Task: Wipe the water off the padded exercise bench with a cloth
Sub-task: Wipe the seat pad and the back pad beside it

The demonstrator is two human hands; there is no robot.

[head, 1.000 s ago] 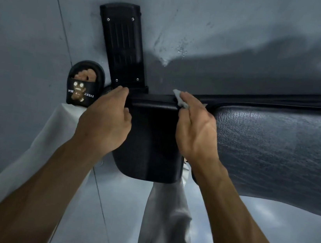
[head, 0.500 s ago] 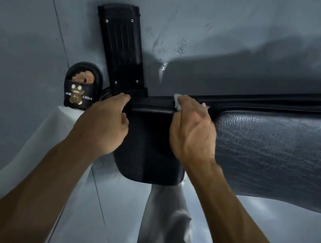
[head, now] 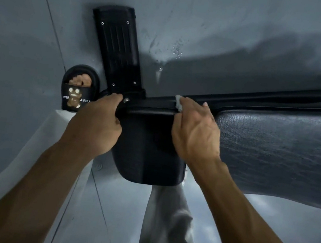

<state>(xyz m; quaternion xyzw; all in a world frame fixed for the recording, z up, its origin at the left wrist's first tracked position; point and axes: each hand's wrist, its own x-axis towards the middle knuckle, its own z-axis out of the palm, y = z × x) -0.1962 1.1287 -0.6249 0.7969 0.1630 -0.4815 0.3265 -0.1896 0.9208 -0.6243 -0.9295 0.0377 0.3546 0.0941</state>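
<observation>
Head view: right hand (head: pixel 195 134) grip holds cloth (head: pixel 179 102) under fingertips on bench (head: pixel 274 148) edge; left hand (head: pixel 95 127) grips seat end.

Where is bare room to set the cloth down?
The long pad, right of the right hand, is bare. The small pad has bare room between both wrists. Its far edge is crowded: left hand, cloth, right hand.
</observation>
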